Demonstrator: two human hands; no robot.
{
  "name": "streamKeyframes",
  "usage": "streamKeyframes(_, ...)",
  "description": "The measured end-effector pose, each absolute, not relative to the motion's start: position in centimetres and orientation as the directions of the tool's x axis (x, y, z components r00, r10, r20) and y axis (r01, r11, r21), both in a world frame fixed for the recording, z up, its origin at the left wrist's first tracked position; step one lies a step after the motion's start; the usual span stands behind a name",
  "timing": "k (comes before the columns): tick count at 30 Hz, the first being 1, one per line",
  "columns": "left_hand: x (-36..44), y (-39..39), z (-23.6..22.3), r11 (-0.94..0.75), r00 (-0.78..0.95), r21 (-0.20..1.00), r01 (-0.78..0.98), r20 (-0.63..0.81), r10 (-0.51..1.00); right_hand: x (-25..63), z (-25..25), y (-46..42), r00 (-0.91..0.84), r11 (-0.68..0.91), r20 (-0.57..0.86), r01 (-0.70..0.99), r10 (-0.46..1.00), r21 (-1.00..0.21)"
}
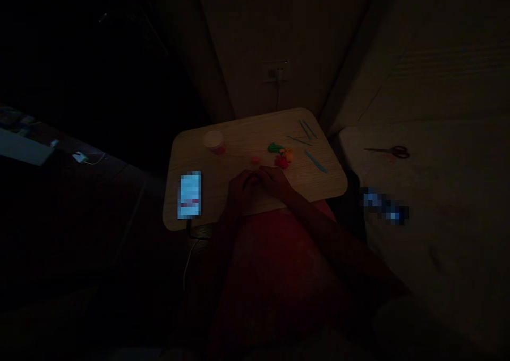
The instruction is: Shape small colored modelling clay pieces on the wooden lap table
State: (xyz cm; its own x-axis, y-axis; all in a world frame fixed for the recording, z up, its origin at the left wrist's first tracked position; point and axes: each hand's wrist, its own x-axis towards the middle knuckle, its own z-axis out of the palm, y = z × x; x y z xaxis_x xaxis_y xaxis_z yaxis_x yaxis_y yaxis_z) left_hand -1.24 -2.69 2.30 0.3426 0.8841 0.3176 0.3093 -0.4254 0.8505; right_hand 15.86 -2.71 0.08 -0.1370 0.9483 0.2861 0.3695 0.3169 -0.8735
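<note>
In dim light my left hand (239, 188) and my right hand (275, 180) meet at the near part of a small wooden table (223, 191). Their fingers curl together, and whatever lies between them is hidden. Just beyond the fingertips rests a small orange-pink lump (255, 160), which looks like modelling clay. Close to my right hand is a cluster of soft lumps: a green one (274, 148), a yellow-orange one (287, 154) and a red one (281, 162).
A lidded tub (215, 142) stands at the back left. A lit, blurred-out screen (189, 195) is at the left edge. Blue-green sticks (299, 140) and a flat blue-green tool (316, 161) lie on the right. Scissors (396, 151) rest on a pale surface beside the table.
</note>
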Motion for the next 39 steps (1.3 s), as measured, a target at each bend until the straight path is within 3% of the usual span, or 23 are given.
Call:
streamKeyframes(5,-1.35,-2.48,2.42,-0.334,0.197,0.919,0.210,0.295,0.935,15.61,0.12,-2.61,-0.120,0.319,0.296,0.367,0.948,-0.874)
streamKeyframes(10,-1.30,-2.09,2.21,-0.350,0.281,0.918,0.187,0.291,0.915,15.93,0.48,-2.70,-0.143,0.339,0.309,0.289,0.940,-0.895)
streamKeyframes(18,-1.36,-2.34,2.16,-0.273,0.456,0.923,0.272,0.126,0.881,16.09,0.44,-2.70,-0.124,0.298,0.277,0.209,0.953,-0.931)
streamKeyframes(24,-1.48,-2.33,2.14,-0.248,0.396,0.919,0.305,0.115,0.911,16.13,0.47,-2.72,-0.148,0.349,0.324,0.189,0.934,-0.918)
streamKeyframes(30,-1.48,-2.24,1.92,-0.215,0.403,0.961,0.175,0.130,0.906,16.29,0.62,-2.65,-0.160,0.382,0.360,0.140,0.919,-0.914)
streamKeyframes(34,-1.30,-2.21,2.09,-0.209,0.402,0.951,0.226,0.104,0.910,16.15,0.78,-2.71,-0.173,0.422,0.400,0.121,0.900,-0.898)
streamKeyframes(39,-1.25,-2.30,2.13,-0.274,0.378,0.925,0.264,0.162,0.911,15.83,0.72,-3.17,-0.126,0.327,0.310,0.145,0.942,-0.934)
